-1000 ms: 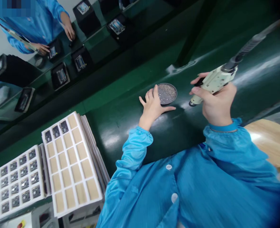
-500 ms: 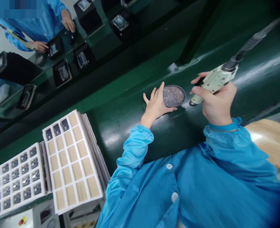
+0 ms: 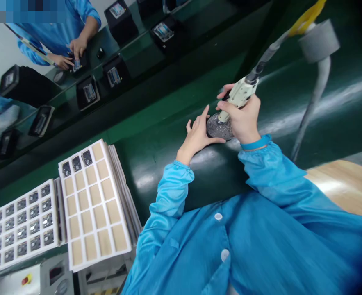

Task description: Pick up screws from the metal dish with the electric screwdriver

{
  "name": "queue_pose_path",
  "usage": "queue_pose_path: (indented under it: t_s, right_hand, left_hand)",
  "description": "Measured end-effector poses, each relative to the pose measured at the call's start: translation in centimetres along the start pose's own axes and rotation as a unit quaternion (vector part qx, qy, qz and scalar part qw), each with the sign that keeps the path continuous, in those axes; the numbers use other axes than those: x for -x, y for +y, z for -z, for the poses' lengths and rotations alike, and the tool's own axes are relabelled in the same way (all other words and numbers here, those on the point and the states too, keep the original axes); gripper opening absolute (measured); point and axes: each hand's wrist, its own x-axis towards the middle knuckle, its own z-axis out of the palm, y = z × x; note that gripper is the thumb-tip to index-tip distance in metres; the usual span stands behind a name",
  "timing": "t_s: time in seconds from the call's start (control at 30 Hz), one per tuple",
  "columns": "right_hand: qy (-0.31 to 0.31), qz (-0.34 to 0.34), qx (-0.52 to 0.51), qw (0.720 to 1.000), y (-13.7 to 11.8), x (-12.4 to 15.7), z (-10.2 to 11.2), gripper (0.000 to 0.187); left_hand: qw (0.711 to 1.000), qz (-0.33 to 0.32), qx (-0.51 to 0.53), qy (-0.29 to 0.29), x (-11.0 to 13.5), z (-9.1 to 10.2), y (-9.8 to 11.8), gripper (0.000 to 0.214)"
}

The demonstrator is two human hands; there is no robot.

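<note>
My right hand [image 3: 245,119] is wrapped around a cream-coloured electric screwdriver [image 3: 240,93], its tip pointing down into a round dish of small metal screws [image 3: 220,130]. Around the left side of that dish curves my left hand [image 3: 197,135], thumb along the near rim and fingers at the far side, steadying it on the green work surface [image 3: 156,164]. The screwdriver's tip is among the screws; whether it has picked one up cannot be made out. A cable runs up from the tool's rear end.
White divided trays stand stacked at left: the nearer tray [image 3: 102,205] bears 3 small dark modules [image 3: 76,163], the other tray [image 3: 22,225] several. Across the dark conveyor lie black housings [image 3: 87,93]; a co-worker's hands [image 3: 78,47] work there. A grey cylinder [image 3: 319,41] hangs at right.
My right hand has brought the electric screwdriver left and down into the dish of screws. My left hand stays at the dish. The co-worker's hand has moved onto a housing.
</note>
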Motion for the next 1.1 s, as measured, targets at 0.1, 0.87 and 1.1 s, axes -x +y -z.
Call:
queue_pose_path:
  t_s: [0.1,0.87,1.1]
  right_hand:
    - [-0.025,-0.003,-0.012,1.0,0.2,-0.2,-0.7,0.04]
    - [-0.046,0.053,-0.015,0.997,0.1,0.9,1.0,0.056]
    - [-0.003,0.066,-0.019,0.998,1.5,1.4,1.6,0.064]
  left_hand:
    - [0.997,-0.017,0.067,0.034,0.0,1.4,-1.6,0.125]
    - [0.995,0.092,0.045,0.004,0.0,2.6,0.7,0.021]
    - [0.984,0.134,0.112,0.038,-0.2,1.5,1.8,0.028]
